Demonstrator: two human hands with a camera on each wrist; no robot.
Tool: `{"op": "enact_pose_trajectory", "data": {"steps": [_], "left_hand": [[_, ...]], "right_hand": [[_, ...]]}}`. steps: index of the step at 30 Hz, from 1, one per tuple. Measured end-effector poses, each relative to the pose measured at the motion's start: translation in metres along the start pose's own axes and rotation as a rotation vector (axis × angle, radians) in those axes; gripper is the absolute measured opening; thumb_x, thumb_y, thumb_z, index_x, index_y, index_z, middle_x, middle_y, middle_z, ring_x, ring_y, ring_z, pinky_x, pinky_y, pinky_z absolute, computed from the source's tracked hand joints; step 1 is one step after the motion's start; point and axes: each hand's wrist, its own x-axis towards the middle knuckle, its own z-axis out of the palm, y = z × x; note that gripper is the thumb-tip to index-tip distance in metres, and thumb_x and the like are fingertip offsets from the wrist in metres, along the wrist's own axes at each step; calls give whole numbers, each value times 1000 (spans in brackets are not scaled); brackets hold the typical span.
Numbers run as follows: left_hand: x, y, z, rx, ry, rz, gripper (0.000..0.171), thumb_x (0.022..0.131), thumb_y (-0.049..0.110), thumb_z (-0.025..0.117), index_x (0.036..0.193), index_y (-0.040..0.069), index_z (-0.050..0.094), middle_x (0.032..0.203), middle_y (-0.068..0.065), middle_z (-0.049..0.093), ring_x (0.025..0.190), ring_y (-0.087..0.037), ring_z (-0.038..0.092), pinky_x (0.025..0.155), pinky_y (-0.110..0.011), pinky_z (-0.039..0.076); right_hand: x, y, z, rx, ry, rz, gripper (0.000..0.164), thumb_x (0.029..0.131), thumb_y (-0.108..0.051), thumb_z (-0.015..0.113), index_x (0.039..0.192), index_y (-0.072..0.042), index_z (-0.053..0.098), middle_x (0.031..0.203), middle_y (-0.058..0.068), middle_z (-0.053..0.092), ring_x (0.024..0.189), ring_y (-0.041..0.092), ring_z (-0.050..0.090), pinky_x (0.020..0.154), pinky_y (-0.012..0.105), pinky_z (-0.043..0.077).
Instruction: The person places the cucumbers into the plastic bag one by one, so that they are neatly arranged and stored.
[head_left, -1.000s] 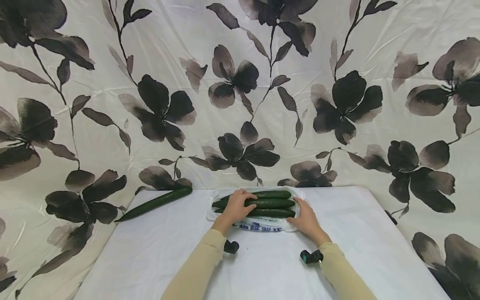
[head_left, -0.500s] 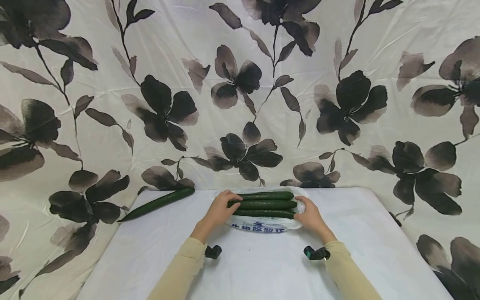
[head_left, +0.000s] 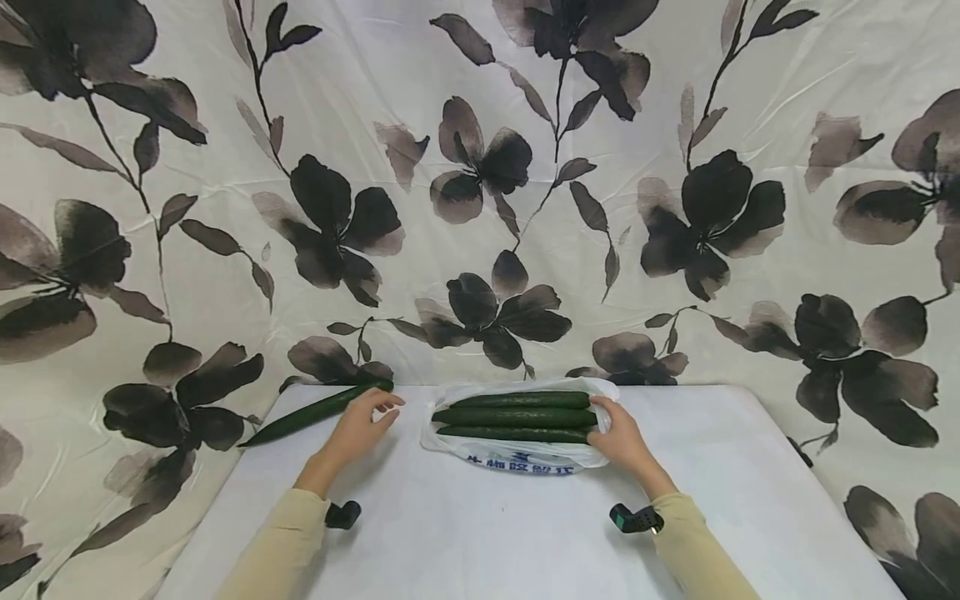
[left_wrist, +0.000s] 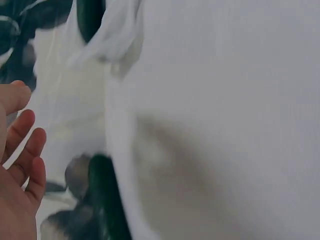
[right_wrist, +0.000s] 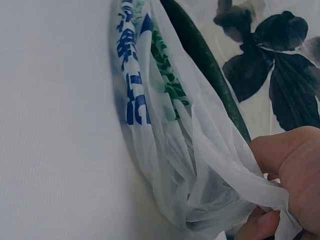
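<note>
Three dark green cucumbers (head_left: 517, 417) lie side by side in a white plastic bag (head_left: 450, 451) printed with blue characters. At the bag's right end, my right hand (head_left: 621, 432) grips its edge. The right wrist view shows the plastic (right_wrist: 215, 135) bunched between thumb and fingers. My left hand (head_left: 362, 427) is left of the bag, over the right part of a single cucumber (head_left: 300, 419) on the table. Its fingers are loosely bent and hold nothing, as the left wrist view of the hand (left_wrist: 20, 195) also shows.
A white cloth covers the table (head_left: 480, 542). Right behind its back edge hangs a pale curtain (head_left: 600, 275) with dark flowers. The lone cucumber lies slanted near the table's left back corner.
My left hand has let go of the cucumbers in the bag and moved left to the single cucumber. My right hand stays at the bag's right end.
</note>
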Motion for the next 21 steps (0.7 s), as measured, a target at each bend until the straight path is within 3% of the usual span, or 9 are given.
{"op": "enact_pose_trajectory", "data": {"steps": [4, 11, 17, 21], "left_hand": [[-5, -18, -39, 75, -35, -67, 22, 93, 8, 66, 115, 8, 69, 101, -6, 60, 94, -26, 57, 81, -47, 48], [4, -46, -91, 178, -128, -114, 27, 94, 10, 63, 121, 3, 64, 110, -17, 59, 100, -36, 56, 81, -51, 48], [5, -68, -118, 237, -190, -193, 33, 94, 11, 63, 125, -1, 60, 117, -24, 58, 105, -43, 55, 84, -57, 47], [1, -79, -125, 254, -238, -207, 37, 93, 11, 64, 127, -2, 58, 120, -26, 58, 109, -46, 53, 85, -57, 46]], "right_hand": [[-5, 3, 7, -30, -12, -20, 65, 77, -2, 67, 139, 0, 47, 136, 28, 47, 127, 46, 42, 101, 60, 35], [-12, 5, 5, -107, 13, -12, 67, 80, -7, 73, 140, 0, 45, 138, 27, 47, 127, 47, 41, 101, 61, 35], [-14, 10, 8, -169, 10, -36, 68, 80, -13, 76, 139, 2, 44, 136, 29, 47, 125, 49, 42, 100, 61, 36], [-14, 11, 11, -174, 18, -30, 71, 79, -12, 78, 139, 4, 44, 135, 31, 47, 125, 51, 41, 99, 63, 35]]}}
